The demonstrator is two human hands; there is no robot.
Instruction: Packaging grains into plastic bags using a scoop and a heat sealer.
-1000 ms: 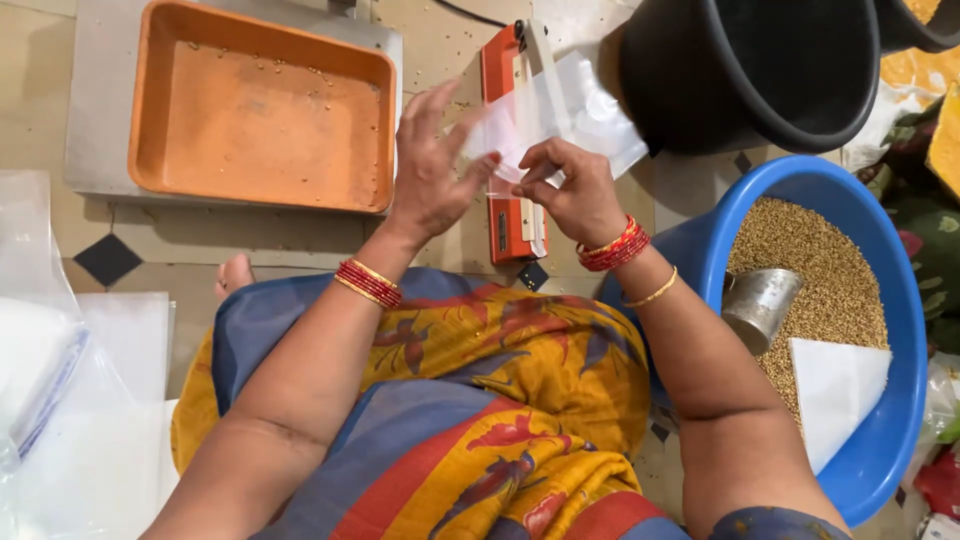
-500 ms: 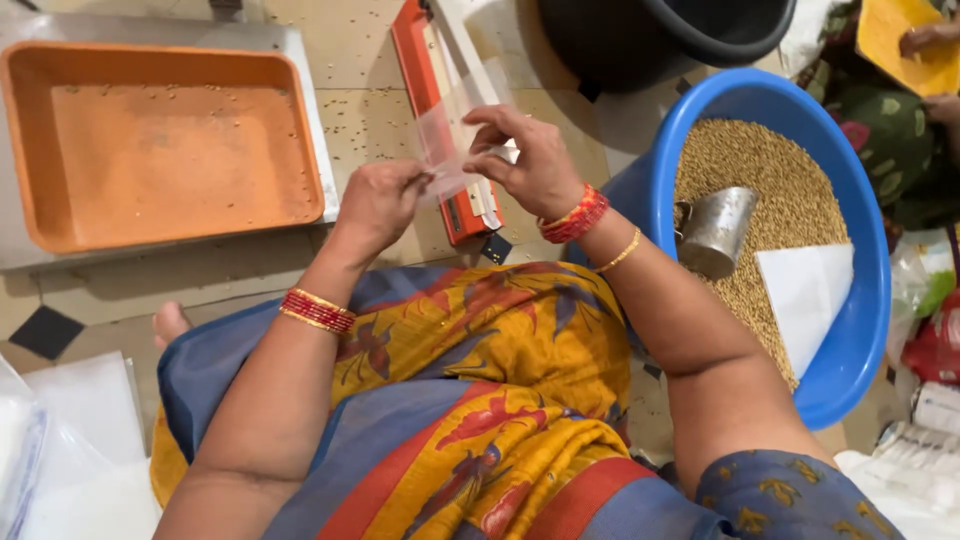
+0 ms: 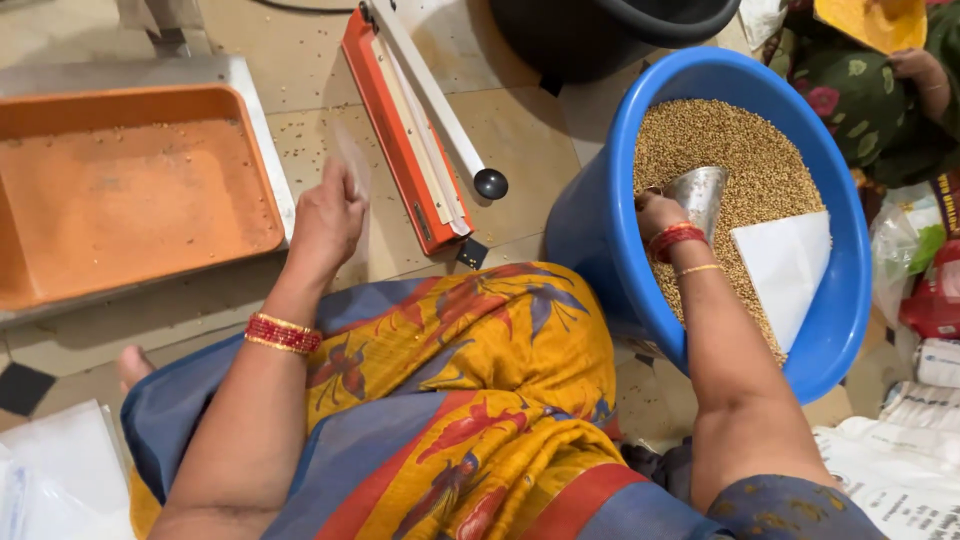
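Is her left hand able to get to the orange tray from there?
Probably yes. The left hand holds a thin clear bag right beside the orange tray, and nothing lies between them on the floor.

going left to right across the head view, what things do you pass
orange tray → left hand holding a clear plastic bag → orange bag sealer → blue tub of grain → right hand on a metal cup → white sheet lying on the grain
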